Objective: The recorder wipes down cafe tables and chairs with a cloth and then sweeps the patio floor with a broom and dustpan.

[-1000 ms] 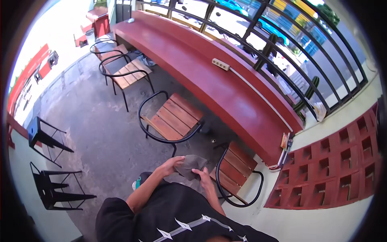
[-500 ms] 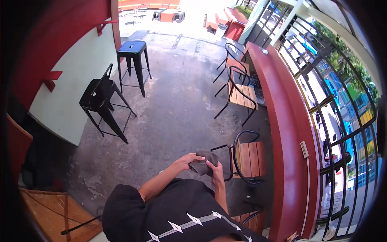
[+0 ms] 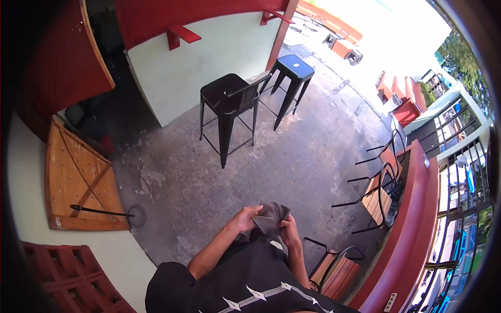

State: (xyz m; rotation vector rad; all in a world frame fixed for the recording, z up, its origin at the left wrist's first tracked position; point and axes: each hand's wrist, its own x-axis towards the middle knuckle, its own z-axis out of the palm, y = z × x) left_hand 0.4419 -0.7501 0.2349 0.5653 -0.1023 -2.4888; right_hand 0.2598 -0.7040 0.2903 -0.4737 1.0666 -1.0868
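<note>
Grey-brown cloth (image 3: 271, 218) is held up in front of the black shirt (image 3: 224, 281), above the concrete floor (image 3: 172, 203); its underside is hidden, fold count unclear. Left hand (image 3: 247, 218) is pinched on the cloth's left edge, thumb at the upper side, other fingers partly hidden. Right hand (image 3: 290, 232) is closed on the right edge, fingertips hard to make out.

Versus half a second ago: view has swung left; right thumb lay across the cloth's front then, now sits at its edge. Black backed stool (image 3: 225, 96) and blue-topped stool (image 3: 295, 68) are nearer mid-view; red vent blocks (image 3: 73, 276) have come in lower left, cut off. Nearest wood-slat chair (image 3: 339, 274) shows partly, lower right. Outdoor area top right is washed out.
</note>
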